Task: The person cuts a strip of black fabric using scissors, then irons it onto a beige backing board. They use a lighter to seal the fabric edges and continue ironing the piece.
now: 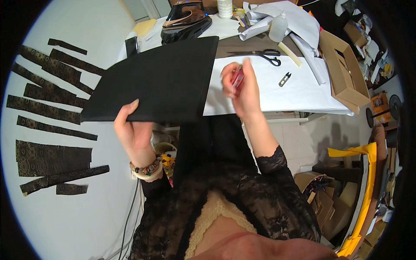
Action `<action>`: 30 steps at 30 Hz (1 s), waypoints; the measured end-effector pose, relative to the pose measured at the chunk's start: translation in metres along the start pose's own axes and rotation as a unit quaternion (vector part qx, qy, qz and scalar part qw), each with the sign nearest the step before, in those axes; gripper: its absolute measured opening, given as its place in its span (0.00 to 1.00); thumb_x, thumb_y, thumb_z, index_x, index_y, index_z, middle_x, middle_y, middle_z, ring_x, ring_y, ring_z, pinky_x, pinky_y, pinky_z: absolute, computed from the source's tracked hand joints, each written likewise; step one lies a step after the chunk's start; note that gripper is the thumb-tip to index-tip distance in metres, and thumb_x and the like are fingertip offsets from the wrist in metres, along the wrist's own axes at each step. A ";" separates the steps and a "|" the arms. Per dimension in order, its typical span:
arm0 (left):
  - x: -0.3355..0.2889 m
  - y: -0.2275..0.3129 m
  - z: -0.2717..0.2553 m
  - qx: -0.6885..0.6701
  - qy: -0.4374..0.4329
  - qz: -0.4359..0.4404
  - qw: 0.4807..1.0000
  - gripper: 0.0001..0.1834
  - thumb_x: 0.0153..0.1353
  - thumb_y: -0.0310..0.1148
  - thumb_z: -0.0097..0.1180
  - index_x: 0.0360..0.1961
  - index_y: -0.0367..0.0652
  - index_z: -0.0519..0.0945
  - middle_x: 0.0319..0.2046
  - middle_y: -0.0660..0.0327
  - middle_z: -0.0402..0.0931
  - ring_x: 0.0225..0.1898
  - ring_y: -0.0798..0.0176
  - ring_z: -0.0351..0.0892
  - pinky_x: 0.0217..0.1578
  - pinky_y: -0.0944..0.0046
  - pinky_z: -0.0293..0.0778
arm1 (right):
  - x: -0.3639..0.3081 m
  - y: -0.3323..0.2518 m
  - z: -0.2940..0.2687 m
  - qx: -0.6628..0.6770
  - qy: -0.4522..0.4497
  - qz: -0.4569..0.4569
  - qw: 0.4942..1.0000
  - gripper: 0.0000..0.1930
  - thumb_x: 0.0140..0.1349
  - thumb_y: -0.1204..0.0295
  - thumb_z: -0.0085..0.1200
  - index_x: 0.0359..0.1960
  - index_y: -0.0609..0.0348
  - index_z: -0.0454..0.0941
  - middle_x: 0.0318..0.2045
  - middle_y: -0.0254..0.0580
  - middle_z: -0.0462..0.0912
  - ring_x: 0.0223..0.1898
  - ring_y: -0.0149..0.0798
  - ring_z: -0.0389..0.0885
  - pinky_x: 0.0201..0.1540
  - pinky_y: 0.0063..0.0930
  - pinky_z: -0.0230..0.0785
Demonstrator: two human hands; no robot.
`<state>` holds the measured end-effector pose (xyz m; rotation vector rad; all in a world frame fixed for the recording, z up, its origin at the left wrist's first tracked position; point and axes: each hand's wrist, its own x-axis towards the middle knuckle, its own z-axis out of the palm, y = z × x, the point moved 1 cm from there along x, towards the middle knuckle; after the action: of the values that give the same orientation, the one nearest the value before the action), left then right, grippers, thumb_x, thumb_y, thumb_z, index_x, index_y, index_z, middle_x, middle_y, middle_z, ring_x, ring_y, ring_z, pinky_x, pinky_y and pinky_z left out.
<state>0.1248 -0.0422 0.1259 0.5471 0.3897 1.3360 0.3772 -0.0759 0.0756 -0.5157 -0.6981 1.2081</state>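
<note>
My left hand (133, 126) grips the lower edge of a large black panel (151, 82), with the thumb on top and the fingers underneath. The panel looks flat and fairly stiff, has a curved upper left edge, and is held up over the near side of the table. To its right, my right hand (245, 89) is raised above white paper (277, 93), its fingers closed round a small red object (237, 79). Fingers and blur hide most of that object. Black-handled scissors (264, 54) and small thread snips (284, 79) lie on the table just beyond my right hand.
A steam iron (186, 19) stands at the back, near a clear squeeze bottle (278, 27) and crumpled white paper (299, 17). An open cardboard box (346, 82) sits at the table's right end. Dark patterned fabric strips (54, 158) hang at left.
</note>
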 end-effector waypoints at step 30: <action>-0.003 0.029 -0.070 0.003 -0.001 0.039 0.999 0.30 0.55 0.42 0.48 0.58 0.39 0.67 0.58 0.54 0.68 0.54 0.54 0.70 0.57 0.61 0.64 | -0.045 -0.025 0.016 -0.296 -0.091 0.086 0.947 0.29 0.72 0.56 0.29 0.17 0.62 0.67 0.13 0.33 0.68 0.18 0.26 0.63 0.25 0.21 0.59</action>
<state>0.0615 -0.0307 0.0852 0.5729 0.3738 1.4093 0.3735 -0.1262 0.0948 -0.9875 -1.2075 1.2099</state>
